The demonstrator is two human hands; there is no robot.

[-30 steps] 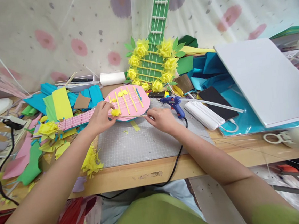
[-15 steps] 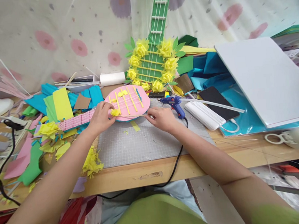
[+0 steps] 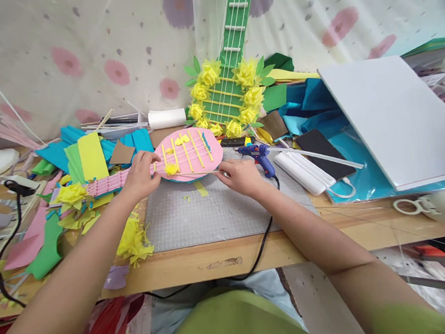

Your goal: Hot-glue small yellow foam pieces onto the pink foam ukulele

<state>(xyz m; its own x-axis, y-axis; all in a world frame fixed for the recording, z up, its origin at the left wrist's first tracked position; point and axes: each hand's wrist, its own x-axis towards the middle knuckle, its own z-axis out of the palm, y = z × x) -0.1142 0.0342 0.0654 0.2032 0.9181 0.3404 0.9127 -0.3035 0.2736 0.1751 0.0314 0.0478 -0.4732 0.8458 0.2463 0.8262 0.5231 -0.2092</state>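
Observation:
A pink paper guitar (image 3: pixel 213 149) with yellow strips and pink strings lies at the back of the grey cutting mat (image 3: pixel 211 215). My left hand (image 3: pixel 142 175) grips it where the neck meets the body. Beside my fingers a small yellow paper flower (image 3: pixel 172 169) rests on the body. My right hand (image 3: pixel 238 176) is pinched on one end of a thin stick (image 3: pixel 201 172), which runs along the guitar's near edge toward the flower. A blue glue gun (image 3: pixel 259 157) lies just right of my right hand.
Behind stands a green guitar (image 3: pixel 222 102) with yellow flowers. Coloured paper scraps (image 3: pixel 92 155) cover the left side. On the right are a white power bank (image 3: pixel 304 173), a black phone (image 3: pixel 324 153), a white board (image 3: pixel 390 121) and scissors (image 3: pixel 409 206). A black cable (image 3: pixel 264 246) crosses the table edge.
My left hand has moved left, away from the yellow flower and onto the neck joint. More of the flower and the guitar body shows. My right hand has barely moved.

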